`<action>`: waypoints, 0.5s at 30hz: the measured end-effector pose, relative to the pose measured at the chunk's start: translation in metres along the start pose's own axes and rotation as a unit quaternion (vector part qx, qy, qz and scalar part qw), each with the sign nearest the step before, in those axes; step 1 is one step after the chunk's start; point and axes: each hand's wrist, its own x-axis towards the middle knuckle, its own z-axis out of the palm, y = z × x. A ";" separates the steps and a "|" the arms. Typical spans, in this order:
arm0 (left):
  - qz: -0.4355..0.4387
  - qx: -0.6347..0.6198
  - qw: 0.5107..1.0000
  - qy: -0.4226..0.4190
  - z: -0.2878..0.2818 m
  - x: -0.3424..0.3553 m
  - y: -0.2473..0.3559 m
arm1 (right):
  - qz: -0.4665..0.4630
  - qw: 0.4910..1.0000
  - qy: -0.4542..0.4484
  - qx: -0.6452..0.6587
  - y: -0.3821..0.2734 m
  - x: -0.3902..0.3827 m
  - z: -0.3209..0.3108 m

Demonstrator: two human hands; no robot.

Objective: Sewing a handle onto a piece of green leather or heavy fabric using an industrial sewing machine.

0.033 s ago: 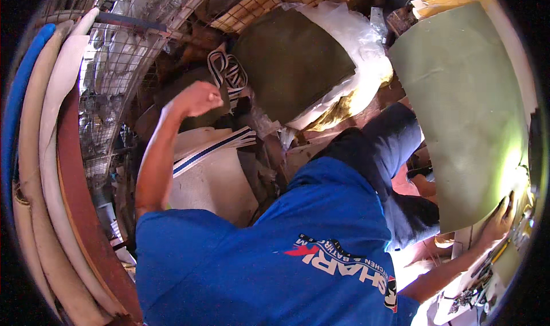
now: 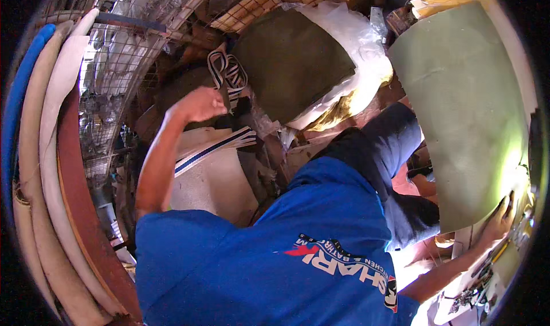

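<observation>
Down dips the left hand, fingers curled, slightly nearer the striped strap below it; whether it pinches anything, I can't tell. The right hand stays put, grip unclear, the green sheet rising above it, seemingly steadied. Between both hands, white-and-red lettering crosses the blue shirt.
</observation>
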 end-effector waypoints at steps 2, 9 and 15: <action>0.035 0.043 0.998 -0.022 0.029 -0.003 0.000 | 0.003 1.000 0.003 -0.009 -0.003 0.000 0.002; -0.034 0.252 0.966 -0.053 0.062 -0.006 0.043 | 0.041 0.999 0.024 0.008 0.006 0.004 0.007; 0.016 0.298 0.953 0.062 0.093 -0.013 0.007 | 0.031 0.994 0.085 -0.060 0.014 -0.006 0.017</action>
